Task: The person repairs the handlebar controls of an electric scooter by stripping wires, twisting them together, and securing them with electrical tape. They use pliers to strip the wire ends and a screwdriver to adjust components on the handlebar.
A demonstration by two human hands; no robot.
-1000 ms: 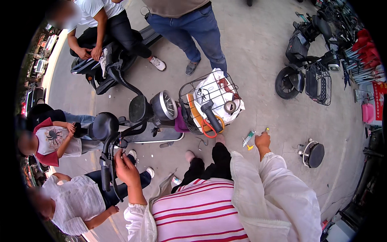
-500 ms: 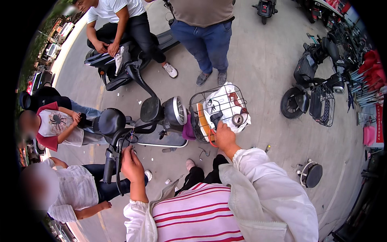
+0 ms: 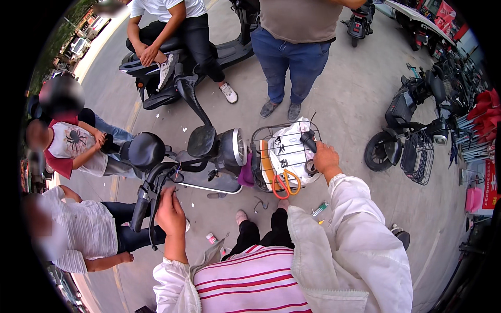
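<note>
My right hand (image 3: 326,158) is closed round a black handlebar grip (image 3: 308,140), held over the wire basket (image 3: 254,151) at the scooter's front. A white plastic bag (image 3: 288,140) fills most of the basket, with a roll of tape (image 3: 311,167) beside my fingers. Scissors with orange-red handles (image 3: 287,191) lie at its near side. My left hand (image 3: 170,215) has its fingertips pinched together next to the left handlebar (image 3: 140,211) and brake lever, close to thin loose wires (image 3: 178,176). What they pinch, if anything, is too small to make out.
A mirror (image 3: 202,141) and round headlight (image 3: 239,147) stand between my hands. People stand at the left and far side; one sits on a black scooter (image 3: 156,88). Another scooter (image 3: 402,135) is parked right. A green-and-white tube (image 3: 319,208) and small bottle (image 3: 211,238) lie on the ground.
My right hand has moved right with the handlebar grip, and the scissors' handles now show fully. My left hand stays by the left handlebar. The whole view has shifted a little.
</note>
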